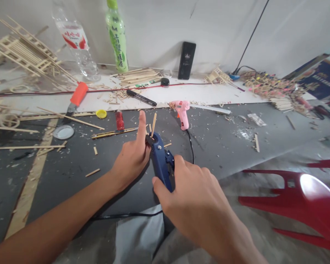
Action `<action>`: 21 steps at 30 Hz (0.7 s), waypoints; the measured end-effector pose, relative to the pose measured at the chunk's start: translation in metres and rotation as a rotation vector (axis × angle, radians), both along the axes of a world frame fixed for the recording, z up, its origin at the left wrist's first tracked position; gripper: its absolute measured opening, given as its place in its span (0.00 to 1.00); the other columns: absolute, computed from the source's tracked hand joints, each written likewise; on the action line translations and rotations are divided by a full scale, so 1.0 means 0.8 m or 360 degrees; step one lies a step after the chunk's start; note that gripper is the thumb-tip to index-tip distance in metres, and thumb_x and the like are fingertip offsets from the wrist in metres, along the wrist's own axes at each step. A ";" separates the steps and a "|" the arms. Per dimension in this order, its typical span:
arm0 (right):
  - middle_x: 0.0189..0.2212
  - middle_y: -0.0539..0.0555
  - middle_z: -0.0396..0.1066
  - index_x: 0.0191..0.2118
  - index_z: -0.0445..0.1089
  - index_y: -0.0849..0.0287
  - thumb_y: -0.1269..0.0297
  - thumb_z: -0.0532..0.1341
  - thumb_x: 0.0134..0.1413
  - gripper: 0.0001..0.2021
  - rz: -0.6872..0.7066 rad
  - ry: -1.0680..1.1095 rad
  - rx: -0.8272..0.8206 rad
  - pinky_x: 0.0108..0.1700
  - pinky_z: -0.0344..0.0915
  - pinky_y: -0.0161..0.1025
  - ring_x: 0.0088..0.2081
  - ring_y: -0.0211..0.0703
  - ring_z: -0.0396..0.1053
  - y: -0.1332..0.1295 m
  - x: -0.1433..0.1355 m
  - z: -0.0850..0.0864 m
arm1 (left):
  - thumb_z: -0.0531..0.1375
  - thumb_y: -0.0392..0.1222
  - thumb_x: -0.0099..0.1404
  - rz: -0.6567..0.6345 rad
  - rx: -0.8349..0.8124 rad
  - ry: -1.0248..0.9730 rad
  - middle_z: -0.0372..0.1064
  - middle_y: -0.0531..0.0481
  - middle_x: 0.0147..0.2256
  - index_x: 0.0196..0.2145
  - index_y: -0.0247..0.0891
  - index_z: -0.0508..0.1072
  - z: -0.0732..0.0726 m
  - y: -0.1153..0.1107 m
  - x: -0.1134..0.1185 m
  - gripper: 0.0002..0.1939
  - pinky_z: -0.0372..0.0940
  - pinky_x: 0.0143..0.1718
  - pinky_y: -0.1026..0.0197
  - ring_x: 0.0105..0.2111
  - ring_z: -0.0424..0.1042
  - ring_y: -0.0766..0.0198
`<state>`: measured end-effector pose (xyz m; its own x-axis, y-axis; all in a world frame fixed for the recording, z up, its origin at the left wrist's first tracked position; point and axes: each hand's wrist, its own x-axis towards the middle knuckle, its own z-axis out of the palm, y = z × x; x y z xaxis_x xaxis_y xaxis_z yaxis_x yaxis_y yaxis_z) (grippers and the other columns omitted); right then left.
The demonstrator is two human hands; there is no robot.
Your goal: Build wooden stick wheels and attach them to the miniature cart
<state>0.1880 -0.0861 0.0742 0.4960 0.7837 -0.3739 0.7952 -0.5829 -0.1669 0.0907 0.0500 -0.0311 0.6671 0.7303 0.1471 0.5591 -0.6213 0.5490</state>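
My right hand [192, 190] is wrapped around the handles of a blue hand cutter [160, 161], whose head points away from me over the dark table. Its dark jaw meets a short wooden stick [153, 124] that stands up at a slant. Close against the jaw's left side, my left hand [133, 152] is closed at the stick's lower end, with one finger raised; the fingertips at the grip are partly hidden. Small stick offcuts [92, 172] lie on the table left of my hands.
Beyond my hands lie a pink glue gun [182, 113] with a black cord, a black marker [141, 98] and a yellow utility knife [107, 135]. Two bottles, a phone [187, 60] and stick structures [27, 51] stand along the wall. A red chair [297, 201] is at right.
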 end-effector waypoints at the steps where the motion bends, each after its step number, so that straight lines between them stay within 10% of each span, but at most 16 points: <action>1: 0.29 0.58 0.76 0.35 0.63 0.52 0.50 0.55 0.62 0.11 0.0006 -0.0007 -0.0001 0.30 0.46 0.43 0.30 0.58 0.74 0.001 -0.001 0.001 | 0.51 0.39 0.73 -0.0012 0.0012 -0.0006 0.76 0.54 0.26 0.77 0.37 0.24 0.000 0.000 0.000 0.46 0.56 0.27 0.62 0.21 0.72 0.56; 21: 0.28 0.61 0.76 0.41 0.72 0.61 0.57 0.59 0.62 0.12 0.0145 -0.0059 -0.0006 0.27 0.47 0.41 0.30 0.57 0.77 0.011 -0.003 0.005 | 0.52 0.38 0.70 0.0015 0.0104 0.0125 0.73 0.55 0.26 0.76 0.36 0.20 0.003 -0.002 0.007 0.50 0.61 0.30 0.61 0.24 0.74 0.55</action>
<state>0.1858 -0.0772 0.0782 0.4363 0.8248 -0.3597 0.8504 -0.5086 -0.1346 0.0960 0.0483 -0.0289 0.6714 0.7274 0.1419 0.6051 -0.6486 0.4617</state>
